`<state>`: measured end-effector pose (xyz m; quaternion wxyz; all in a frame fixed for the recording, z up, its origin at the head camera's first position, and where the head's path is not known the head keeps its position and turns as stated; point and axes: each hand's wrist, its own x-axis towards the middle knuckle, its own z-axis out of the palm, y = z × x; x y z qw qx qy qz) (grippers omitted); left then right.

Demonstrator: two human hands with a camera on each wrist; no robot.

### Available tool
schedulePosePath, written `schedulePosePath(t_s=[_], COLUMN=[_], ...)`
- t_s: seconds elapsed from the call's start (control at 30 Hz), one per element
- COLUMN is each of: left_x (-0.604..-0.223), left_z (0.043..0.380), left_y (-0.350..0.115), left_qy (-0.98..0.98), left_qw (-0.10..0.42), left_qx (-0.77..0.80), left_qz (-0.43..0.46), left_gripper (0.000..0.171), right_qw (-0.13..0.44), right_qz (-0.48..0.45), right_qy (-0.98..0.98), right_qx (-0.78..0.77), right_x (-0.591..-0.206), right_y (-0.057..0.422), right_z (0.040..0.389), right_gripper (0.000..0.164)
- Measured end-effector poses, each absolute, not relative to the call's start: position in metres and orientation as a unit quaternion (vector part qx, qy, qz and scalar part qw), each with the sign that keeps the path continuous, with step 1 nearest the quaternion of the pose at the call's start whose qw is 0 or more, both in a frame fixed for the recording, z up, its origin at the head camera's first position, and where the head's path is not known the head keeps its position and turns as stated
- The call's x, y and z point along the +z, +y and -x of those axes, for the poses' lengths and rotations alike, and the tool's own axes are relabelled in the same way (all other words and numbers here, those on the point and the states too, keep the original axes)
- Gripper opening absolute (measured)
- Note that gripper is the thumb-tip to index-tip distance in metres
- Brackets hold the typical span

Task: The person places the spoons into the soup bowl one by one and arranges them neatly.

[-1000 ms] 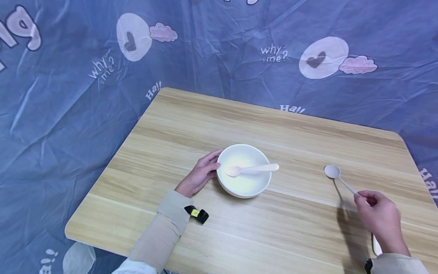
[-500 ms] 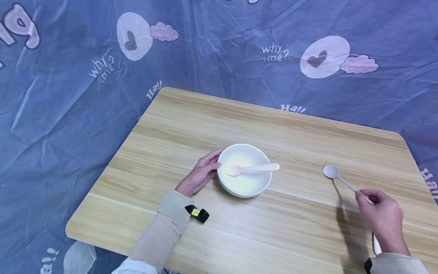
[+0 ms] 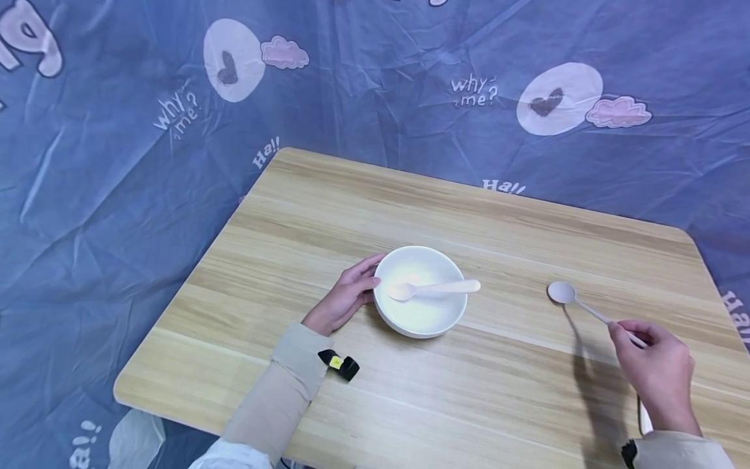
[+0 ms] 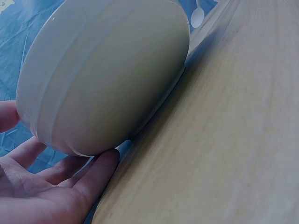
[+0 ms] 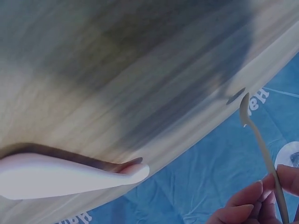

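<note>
In the head view a white bowl point(image 3: 417, 318) stands on the wooden table. My left hand point(image 3: 347, 294) holds its near left side, thumb at the rim; the left wrist view has the fingers against the bowl's point(image 4: 112, 74) underside. Across the bowl lies a pale pinkish spoon point(image 3: 439, 287), its handle end jutting past the right rim. To the right, my right hand point(image 3: 655, 365) pinches the thin handle of a long grey-white spoon point(image 3: 562, 292) between thumb and fingers. This spoon's point(image 5: 261, 140) bowl points away, raised over the table, its shadow falling below.
A white utensil with a broad end and narrow tip point(image 5: 70, 177) lies on the table beneath my right wrist, partly hidden in the head view. The wooden table point(image 3: 363, 208) ends at a blue printed cloth point(image 3: 375, 85) hanging behind and to the left.
The long spoon in my right hand has shifted slightly left, and more of its handle end shows behind the fingers. My left hand and the bowl keep their place.
</note>
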<state>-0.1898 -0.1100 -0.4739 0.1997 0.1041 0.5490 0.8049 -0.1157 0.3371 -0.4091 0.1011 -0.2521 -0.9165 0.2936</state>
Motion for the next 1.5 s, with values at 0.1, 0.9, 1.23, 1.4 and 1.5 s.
schedulePosePath(t_s=[0.1,0.9,1.23,1.4,1.5], left_x=[-0.474,-0.474,-0.475,-0.476,-0.476], left_z=[0.190,0.190,0.191,0.191,0.191], left_y=[-0.110,-0.108,-0.108,-0.108,-0.109], left_qy=[0.550,0.543,0.544,0.542,0.544], left_qw=[0.199,0.193,0.193,0.193,0.192], left_qx=[0.804,0.811,0.811,0.811,0.810], left_qz=[-0.102,-0.099,-0.097,-0.101,-0.106], left_gripper=[0.057,0.057,0.057,0.058,0.057], right_qw=[0.102,0.130,0.174,0.188,0.195], right_qz=[0.260,0.305,0.297,0.284,0.279], right_qy=[-0.912,-0.846,-0.841,-0.850,-0.847], right_qx=[0.302,0.416,0.416,0.403,0.409], right_x=[-0.408,-0.409,-0.408,-0.409,-0.408], right_y=[0.336,0.329,0.322,0.319,0.317], right_z=[0.116,0.124,0.129,0.129,0.129], right_gripper=[0.012,0.015,0.016,0.017,0.015])
